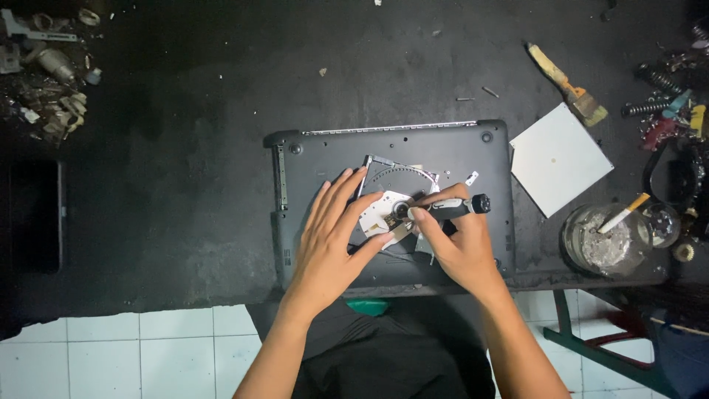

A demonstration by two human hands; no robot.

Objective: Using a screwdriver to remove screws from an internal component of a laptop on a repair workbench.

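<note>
Pinched between the thumb and fingers of the right hand (461,247) is a small black screwdriver (458,207), held nearly flat with its knurled cap pointing away to the right and its tip set down at the hub of an optical drive mechanism (390,212). The fingers are closed snugly round the handle. Beside it the left hand (332,240) lies open, fingers spread and stretched forward, its fingertips pressing on the pale plate of the drive and holding nothing. Both hands meet over the middle of a dark laptop base (325,151), which lies upside down near the front edge of a black, scuffed workbench (185,148).

To the right of the laptop rests a white square panel (560,157), tilted like a diamond, and beyond it a paintbrush (567,83) with a pale handle. Nearer the front sits a glass jar (598,240) with a cigarette (624,213) leaning on its rim. Springs and coloured bits crowd the far right edge; metal scraps (52,74) pile up at the far left. White floor tiles (148,347) show below the bench.
</note>
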